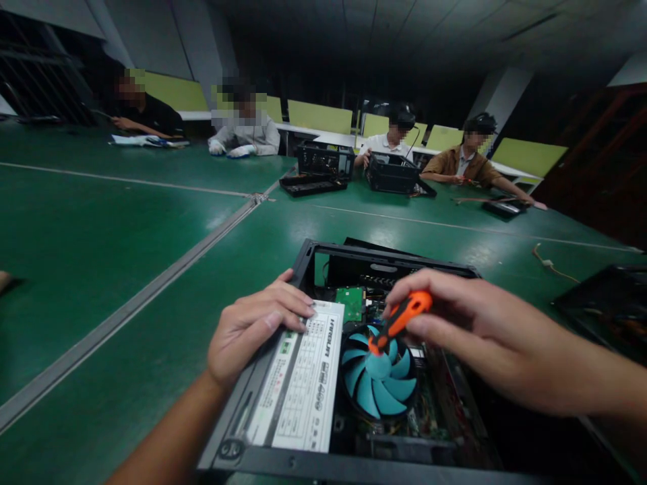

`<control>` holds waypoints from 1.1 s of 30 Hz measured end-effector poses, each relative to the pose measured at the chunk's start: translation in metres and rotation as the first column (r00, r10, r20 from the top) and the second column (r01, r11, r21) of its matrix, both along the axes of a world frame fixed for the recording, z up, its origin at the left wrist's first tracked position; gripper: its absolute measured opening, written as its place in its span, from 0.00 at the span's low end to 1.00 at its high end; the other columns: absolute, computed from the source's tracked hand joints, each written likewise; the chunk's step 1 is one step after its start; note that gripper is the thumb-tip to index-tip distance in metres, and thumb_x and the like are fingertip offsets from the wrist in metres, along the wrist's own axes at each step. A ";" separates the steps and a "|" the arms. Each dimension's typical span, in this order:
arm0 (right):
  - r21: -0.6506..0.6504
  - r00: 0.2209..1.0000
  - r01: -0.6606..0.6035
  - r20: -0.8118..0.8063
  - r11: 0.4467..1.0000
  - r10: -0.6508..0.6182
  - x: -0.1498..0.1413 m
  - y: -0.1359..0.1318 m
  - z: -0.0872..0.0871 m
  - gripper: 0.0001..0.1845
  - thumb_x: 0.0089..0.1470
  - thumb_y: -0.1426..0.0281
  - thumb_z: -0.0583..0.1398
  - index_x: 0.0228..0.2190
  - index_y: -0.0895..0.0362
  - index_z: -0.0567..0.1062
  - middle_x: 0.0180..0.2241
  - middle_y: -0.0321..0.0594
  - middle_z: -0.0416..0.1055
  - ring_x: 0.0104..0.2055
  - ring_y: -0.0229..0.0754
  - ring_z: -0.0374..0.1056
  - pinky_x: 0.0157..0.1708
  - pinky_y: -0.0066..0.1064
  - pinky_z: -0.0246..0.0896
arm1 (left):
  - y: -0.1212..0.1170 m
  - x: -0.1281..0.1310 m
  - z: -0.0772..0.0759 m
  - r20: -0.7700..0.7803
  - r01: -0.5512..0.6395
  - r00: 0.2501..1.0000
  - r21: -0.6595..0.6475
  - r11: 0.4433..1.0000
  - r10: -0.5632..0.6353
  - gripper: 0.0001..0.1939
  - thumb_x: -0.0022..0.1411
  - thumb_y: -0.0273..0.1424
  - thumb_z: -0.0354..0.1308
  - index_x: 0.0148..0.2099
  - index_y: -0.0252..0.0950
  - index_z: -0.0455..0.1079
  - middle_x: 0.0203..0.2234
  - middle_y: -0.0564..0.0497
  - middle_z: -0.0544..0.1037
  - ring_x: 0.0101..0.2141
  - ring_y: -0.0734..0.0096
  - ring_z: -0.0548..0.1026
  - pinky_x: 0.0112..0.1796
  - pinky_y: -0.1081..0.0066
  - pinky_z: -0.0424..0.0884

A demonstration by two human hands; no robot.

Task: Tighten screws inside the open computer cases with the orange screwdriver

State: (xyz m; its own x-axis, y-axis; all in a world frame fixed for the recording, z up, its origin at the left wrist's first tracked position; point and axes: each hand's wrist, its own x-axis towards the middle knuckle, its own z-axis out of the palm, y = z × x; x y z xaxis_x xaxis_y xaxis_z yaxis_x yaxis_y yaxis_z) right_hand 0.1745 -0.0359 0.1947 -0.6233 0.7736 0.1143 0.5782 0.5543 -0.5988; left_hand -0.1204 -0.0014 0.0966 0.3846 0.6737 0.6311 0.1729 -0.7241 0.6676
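Note:
An open black computer case [303, 259] lies on the green table in front of me. Inside it are a power supply with a white label [303, 377], a blue-bladed cooling fan [378, 378] and a small green board [350, 303]. My left hand [253, 330] rests on the case's left wall, its fingers curled over the top of the power supply. My right hand [480, 323] is closed round an orange-and-black screwdriver [399, 320], which points down at the fan's hub.
The green table [126, 256] has a metal seam running diagonally. Across it, several people sit at other black cases [391, 174] [323, 160]. A dark panel [606, 303] lies at the right and a loose cable [548, 264] beyond it.

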 end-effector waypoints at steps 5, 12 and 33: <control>0.212 0.994 0.020 0.105 0.977 -0.043 -0.013 0.030 0.005 0.11 0.64 0.71 0.54 0.48 0.55 0.69 0.42 0.41 0.74 0.41 0.43 0.70 0.40 0.33 0.61 | 0.001 -0.001 -0.001 0.008 0.012 1.000 -0.008 1.000 -0.012 0.18 0.65 0.35 0.51 0.30 0.38 0.79 0.32 0.47 0.83 0.39 0.58 0.79 0.60 0.52 0.57; 0.155 0.969 -0.063 0.247 0.986 0.023 -0.035 0.041 -0.010 0.14 0.63 0.75 0.53 0.49 0.61 0.69 0.44 0.46 0.75 0.45 0.46 0.70 0.42 0.34 0.61 | 0.002 -0.003 -0.003 -0.008 0.015 1.000 -0.016 1.000 -0.015 0.17 0.66 0.34 0.50 0.31 0.38 0.79 0.33 0.47 0.83 0.40 0.58 0.78 0.61 0.53 0.56; 0.289 0.989 0.142 -0.009 0.947 -0.145 -0.014 0.030 0.000 0.17 0.62 0.67 0.55 0.52 0.57 0.70 0.44 0.45 0.74 0.43 0.47 0.70 0.43 0.38 0.62 | 0.003 -0.003 -0.001 -0.030 0.006 1.000 0.014 1.000 -0.006 0.15 0.63 0.33 0.52 0.31 0.40 0.79 0.33 0.49 0.83 0.39 0.60 0.79 0.60 0.54 0.59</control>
State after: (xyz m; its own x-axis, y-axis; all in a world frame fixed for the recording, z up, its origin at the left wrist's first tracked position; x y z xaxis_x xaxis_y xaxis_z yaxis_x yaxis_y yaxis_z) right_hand 0.1604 -0.0056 0.1944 -0.5109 0.7902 0.3385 0.6708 0.6127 -0.4178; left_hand -0.1234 0.0017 0.0960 0.4074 0.6625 0.6286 0.1878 -0.7344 0.6522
